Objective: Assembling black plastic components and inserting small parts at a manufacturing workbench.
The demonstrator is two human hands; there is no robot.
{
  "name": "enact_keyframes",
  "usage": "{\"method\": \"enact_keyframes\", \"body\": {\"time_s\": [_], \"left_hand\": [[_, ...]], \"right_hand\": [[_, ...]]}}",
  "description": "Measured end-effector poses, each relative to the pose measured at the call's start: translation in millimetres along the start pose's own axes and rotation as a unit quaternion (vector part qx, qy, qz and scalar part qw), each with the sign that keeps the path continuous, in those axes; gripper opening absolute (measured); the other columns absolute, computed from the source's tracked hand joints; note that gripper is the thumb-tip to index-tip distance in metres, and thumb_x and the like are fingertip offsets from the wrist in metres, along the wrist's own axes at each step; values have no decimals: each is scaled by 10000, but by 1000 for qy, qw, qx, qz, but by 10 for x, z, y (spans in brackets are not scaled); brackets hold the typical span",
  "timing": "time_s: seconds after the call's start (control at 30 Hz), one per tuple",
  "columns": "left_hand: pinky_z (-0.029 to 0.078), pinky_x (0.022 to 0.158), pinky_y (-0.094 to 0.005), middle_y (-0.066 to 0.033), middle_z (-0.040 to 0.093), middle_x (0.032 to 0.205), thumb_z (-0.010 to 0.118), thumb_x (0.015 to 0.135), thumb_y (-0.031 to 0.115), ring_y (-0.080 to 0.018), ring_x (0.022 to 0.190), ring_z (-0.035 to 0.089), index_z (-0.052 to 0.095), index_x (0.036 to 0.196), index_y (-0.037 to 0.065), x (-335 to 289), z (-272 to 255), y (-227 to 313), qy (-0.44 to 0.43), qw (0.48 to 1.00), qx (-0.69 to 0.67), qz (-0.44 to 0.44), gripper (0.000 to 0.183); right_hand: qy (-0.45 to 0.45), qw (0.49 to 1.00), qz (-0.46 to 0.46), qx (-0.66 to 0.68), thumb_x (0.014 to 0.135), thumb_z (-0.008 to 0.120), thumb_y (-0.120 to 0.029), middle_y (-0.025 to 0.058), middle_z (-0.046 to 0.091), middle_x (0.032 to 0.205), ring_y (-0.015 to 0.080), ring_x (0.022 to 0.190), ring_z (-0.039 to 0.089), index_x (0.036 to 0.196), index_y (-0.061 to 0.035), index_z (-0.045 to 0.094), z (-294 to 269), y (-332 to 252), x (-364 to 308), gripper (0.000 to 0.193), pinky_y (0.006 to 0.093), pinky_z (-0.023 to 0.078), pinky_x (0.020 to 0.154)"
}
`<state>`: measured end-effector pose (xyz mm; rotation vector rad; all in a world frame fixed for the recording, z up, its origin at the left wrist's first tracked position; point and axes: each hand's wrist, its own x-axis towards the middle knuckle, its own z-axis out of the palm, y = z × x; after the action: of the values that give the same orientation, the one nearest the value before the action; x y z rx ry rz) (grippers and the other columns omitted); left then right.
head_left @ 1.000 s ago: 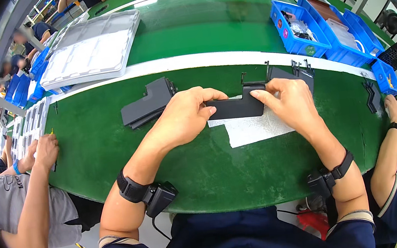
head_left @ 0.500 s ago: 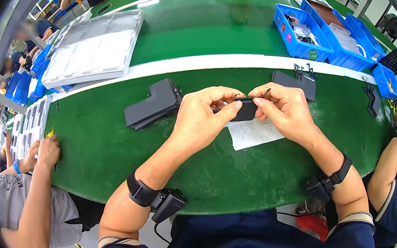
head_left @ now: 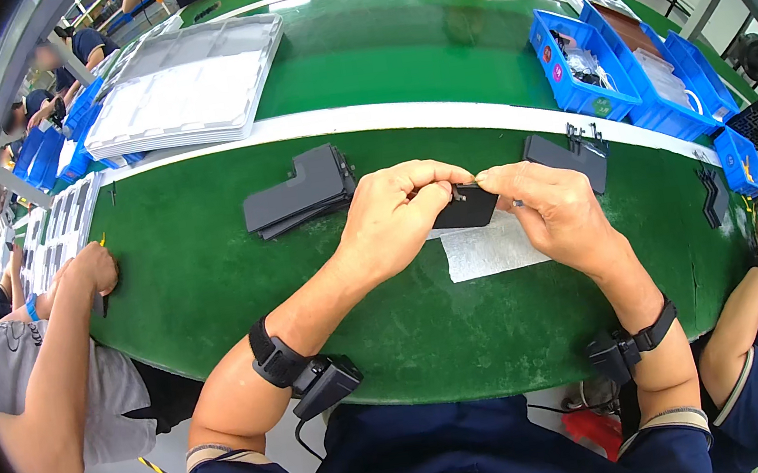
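My left hand [head_left: 396, 218] grips a small flat black plate [head_left: 466, 210] by its left side, fingers closed along its upper edge. The plate is tilted, with its face toward me, and a tiny metallic bit shows near its top. My right hand [head_left: 559, 210] is pinched at the plate's upper right corner; a small object pokes out beneath its fingers, too small to name. Below the plate a white cloth [head_left: 493, 253] lies on the green table. Beyond my left hand is a stack of black L-shaped panels [head_left: 295, 195].
Behind my right hand lies a black panel [head_left: 553, 158] with small black parts on it. Black angled strips [head_left: 713, 198] lie farther right. Blue bins [head_left: 606, 106] stand at the back right, stacked clear trays [head_left: 179, 100] at the back left. Co-workers sit on both sides.
The plate has tipped so that more of its face shows. My right fingers have moved left and up onto its top corner, and the right wrist has turned. The left hand keeps its hold.
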<state>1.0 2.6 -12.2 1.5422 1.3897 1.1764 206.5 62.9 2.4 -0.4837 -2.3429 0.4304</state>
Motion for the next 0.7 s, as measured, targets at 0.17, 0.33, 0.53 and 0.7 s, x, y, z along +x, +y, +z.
{"method": "enact_keyframes", "body": {"time_s": [0.17, 0.33, 0.53, 0.7], "left_hand": [[475, 726, -235, -2, 688, 840, 636, 939, 222, -66, 769, 581, 723, 1031, 23, 2, 2, 80, -6, 998, 15, -54, 236], [473, 687, -236, 0, 694, 837, 706, 904, 251, -54, 738, 562, 726, 995, 20, -9, 29, 43, -3, 999, 19, -49, 249], [485, 676, -245, -25, 701, 824, 710, 896, 234, -67, 744, 589, 732, 1000, 36, -29, 17, 140, -6, 998, 64, 1, 225], [488, 656, -288, -55, 705, 798, 720, 878, 237, -117, 729, 617, 735, 975, 47, -23, 11, 134, 17, 994, 108, 22, 214]], "right_hand": [[-28, 999, -3, 16, 787, 548, 125, 199, 706, 1004, 299, 864, 712, 1076, 18, 696, -63, 55, -6, 342, 333, 585, 768], [-1, 937, 265, 226, 870, 635, -27, 154, 733, 926, 179, 739, 709, 1055, 20, 704, -29, 40, -24, 203, 294, 557, 673], [-20, 981, 182, 56, 846, 699, -48, 112, 714, 781, 138, 657, 665, 930, 38, 725, -96, -56, -2, 123, 256, 506, 593], [-2, 996, 85, -3, 825, 713, -34, 143, 700, 781, 209, 632, 665, 898, 39, 711, -69, -53, 14, 104, 297, 499, 570]]}}
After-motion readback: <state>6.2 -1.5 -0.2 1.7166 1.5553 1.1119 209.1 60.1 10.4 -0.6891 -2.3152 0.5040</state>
